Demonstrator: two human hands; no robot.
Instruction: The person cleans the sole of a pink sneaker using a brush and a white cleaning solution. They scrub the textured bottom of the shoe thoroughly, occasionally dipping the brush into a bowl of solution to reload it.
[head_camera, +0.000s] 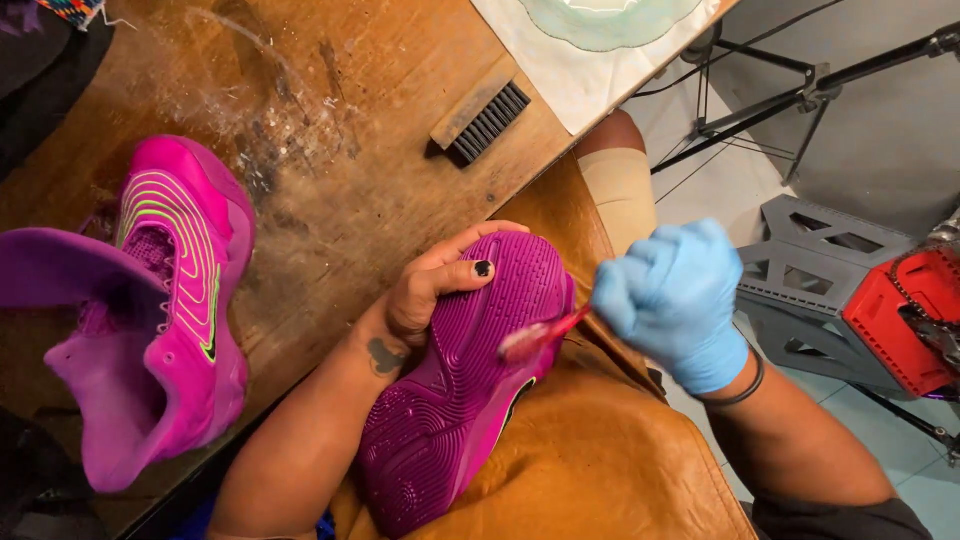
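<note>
Head view: left hand (425, 300), bare, curls around the upturned magenta shoe (455, 385) on the tan apron (600, 470), just off the wooden table's (380, 130) near edge. Gloved right hand (672, 300) fists a red toothbrush (545, 335), bristles on the sole's forefoot; scrubbing looks midway. Its mate (165, 310) lies untouched near the left edge.

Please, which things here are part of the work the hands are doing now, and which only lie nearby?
In use:
- left hand gripping the upturned magenta shoe
- right hand, blue-gloved, holding a small red brush against the sole

Lying about:
- second magenta shoe on the wooden table
- black-bristled scrub brush
- white cloth
</note>
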